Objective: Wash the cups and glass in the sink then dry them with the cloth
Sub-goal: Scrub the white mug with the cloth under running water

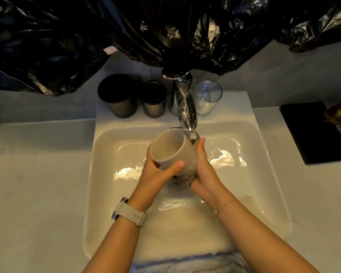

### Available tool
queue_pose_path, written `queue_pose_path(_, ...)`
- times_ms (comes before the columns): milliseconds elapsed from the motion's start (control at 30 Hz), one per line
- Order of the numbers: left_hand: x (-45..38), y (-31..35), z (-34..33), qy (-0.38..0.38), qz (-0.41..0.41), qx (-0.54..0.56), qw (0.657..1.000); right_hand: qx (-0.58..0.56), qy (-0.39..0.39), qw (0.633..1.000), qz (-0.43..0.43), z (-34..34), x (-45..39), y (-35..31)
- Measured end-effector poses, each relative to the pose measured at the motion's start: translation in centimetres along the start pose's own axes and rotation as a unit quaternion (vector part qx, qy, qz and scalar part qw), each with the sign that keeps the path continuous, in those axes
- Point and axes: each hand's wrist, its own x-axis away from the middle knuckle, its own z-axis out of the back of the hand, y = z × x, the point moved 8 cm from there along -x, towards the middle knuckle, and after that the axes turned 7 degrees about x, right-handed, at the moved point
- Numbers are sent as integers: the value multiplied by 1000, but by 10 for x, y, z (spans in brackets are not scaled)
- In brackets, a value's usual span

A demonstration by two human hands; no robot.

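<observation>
A person's left hand [158, 174] grips a tilted cream ceramic mug [171, 148] over the white rectangular sink basin [264, 174] under the running chrome tap [186, 109], the right hand [203, 170] pressed flat-fingered against its wet side, a clear glass tumbler [207, 97] standing on the far ledge.

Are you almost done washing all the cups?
Not yet. Nothing looks finished. The left hand grips a white mug under the running faucet while the right hand rubs its side. Still waiting on the ledge: two dark cups and a clear glass. Drying hasn't started; the cloth lies in the sink.
</observation>
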Motion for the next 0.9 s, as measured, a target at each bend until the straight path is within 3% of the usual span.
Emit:
queue_pose_path(100, -4, -2, 0, 15, -30, 6, 999, 89, 20, 996, 17, 7, 4, -4)
queue_pose_path(167, -6, 6, 2, 18, -70, -39, 997, 168, 76, 982, 38, 21, 9, -14)
queue_pose_path(233, -9, 12, 5, 5, -103, -93, 990, 170, 112, 978, 40, 37, 15, -26)
queue_pose_path(367, -15, 21, 9, -22, -137, -167, 976, 124, 82, 987, 51, 53, 33, -65)
queue_pose_path(500, -19, 24, 4, -52, -154, -213, 963, 227, -2, 972, 66, 34, 36, -92)
queue_pose_path(700, -22, 31, -10, -99, -171, -262, 945, 497, -50, 850, 169, 2, 25, -116)
queue_pose_path(800, -26, 35, -20, -134, -165, -301, 930, 649, -86, 727, 207, -17, 13, -112)
queue_pose_path(900, -33, 36, -23, -150, -150, -315, 925, 742, -38, 633, 219, -19, 0, -116)
